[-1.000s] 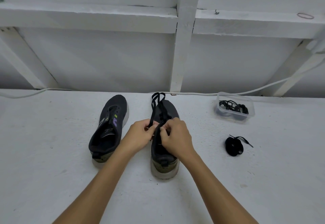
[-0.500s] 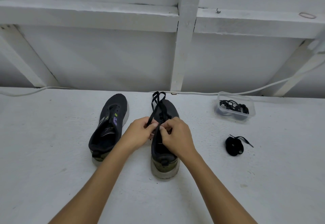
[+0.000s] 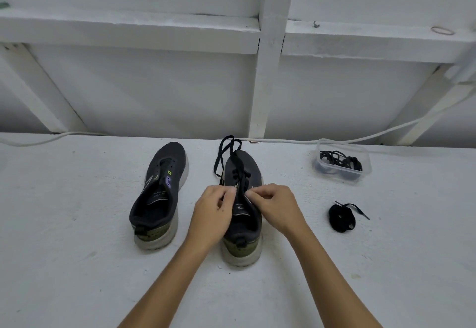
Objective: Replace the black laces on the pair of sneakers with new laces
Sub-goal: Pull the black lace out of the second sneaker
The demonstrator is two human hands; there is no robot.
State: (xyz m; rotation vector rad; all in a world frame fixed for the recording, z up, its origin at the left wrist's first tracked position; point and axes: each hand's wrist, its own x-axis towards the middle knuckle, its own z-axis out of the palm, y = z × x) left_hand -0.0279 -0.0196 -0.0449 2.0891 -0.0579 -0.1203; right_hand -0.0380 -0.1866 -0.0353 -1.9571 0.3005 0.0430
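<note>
At bench centre, both hands, left hand (image 3: 213, 209) and right hand (image 3: 277, 205), pinch the lace (image 3: 238, 173) on the right sneaker (image 3: 243, 214), partly threaded; the left sneaker (image 3: 161, 193), at nine o'clock, sits laceless.

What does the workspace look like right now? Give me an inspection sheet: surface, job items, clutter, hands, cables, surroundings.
Surface: white bench top, rough, lightly speckled.
Job's things: left sneaker has no lace; right sneaker is partly laced, with the black lace looping past its toe. Coiled lace lies to the right. Clear tub at back right holds more black laces.
Clutter: rubber band on the ledge.
Grippers: left hand and right hand both pinch the lace over the right sneaker's tongue.
Cables: white cable runs along the back edge.
Surroundings: white wall with painted framing.
</note>
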